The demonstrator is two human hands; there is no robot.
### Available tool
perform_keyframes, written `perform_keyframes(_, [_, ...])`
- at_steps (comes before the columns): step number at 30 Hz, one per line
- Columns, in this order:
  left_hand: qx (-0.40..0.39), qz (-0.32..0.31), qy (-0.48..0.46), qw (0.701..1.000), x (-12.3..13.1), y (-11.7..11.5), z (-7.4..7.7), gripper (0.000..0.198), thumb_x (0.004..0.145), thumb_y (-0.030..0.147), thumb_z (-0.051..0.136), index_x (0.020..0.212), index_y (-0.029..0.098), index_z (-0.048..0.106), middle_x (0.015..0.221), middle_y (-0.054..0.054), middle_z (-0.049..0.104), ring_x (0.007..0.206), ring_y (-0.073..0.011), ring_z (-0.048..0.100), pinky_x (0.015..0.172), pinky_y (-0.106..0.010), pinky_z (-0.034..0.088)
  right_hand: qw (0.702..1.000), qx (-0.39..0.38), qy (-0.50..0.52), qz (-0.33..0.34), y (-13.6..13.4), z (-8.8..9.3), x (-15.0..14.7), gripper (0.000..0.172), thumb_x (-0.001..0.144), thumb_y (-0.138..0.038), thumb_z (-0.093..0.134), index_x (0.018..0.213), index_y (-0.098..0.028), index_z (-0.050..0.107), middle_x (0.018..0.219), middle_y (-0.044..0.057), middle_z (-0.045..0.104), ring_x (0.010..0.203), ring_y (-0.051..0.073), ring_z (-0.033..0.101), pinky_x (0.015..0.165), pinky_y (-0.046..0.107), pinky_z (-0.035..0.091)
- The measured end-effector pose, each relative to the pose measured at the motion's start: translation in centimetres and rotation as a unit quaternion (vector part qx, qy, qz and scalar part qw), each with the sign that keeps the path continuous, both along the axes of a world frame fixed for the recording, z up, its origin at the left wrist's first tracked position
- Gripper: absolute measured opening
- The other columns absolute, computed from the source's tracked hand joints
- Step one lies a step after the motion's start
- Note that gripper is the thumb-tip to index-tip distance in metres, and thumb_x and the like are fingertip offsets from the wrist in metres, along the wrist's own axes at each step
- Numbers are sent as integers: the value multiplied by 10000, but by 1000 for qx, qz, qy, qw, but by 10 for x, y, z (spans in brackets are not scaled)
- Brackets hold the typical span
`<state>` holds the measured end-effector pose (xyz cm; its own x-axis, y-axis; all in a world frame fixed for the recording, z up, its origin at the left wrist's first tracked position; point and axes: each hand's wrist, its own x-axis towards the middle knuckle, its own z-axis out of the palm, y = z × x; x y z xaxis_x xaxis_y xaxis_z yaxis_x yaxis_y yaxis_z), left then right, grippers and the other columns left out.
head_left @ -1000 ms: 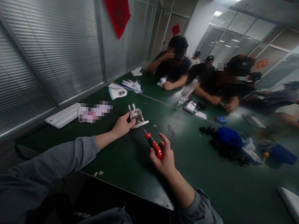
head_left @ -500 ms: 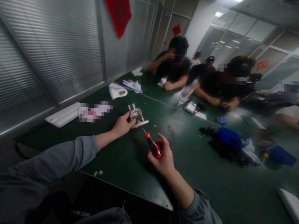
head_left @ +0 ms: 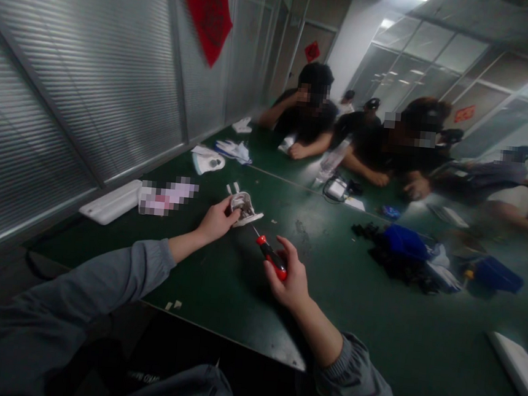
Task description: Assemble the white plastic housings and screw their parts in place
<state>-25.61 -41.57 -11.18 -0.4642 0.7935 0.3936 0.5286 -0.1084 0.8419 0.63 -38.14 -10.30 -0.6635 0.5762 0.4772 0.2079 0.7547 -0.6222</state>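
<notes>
Over the green table (head_left: 349, 329) by blinds (head_left: 71, 82), left grip (head_left: 217, 221) closed on white casing (head_left: 248, 219), right grip (head_left: 294, 279) round screwdriver (head_left: 270, 253)

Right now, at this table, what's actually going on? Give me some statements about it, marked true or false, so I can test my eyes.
1. The right hand holds a red and black screwdriver. True.
2. The left hand holds nothing. False: it grips a white part.
3. The screwdriver's shaft points away from the white part. False: it points towards it.
4. Both forearms wear grey sleeves. True.
5. The tabletop is bright yellow. False: it is dark green.
6. A long white object lies left of the left hand. True.
</notes>
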Motion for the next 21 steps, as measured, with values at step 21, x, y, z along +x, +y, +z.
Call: perform_keyframes(21, [4, 0, -16, 1000, -2, 1, 0, 407, 886, 284, 586, 1275, 163, 608, 1149, -88, 715, 1072, -233, 671, 997, -385, 512, 1000, -2, -12, 12, 0, 0, 1, 424, 908, -332, 584, 1303, -205, 491, 932, 55, 670, 723, 158, 643, 667, 266, 518])
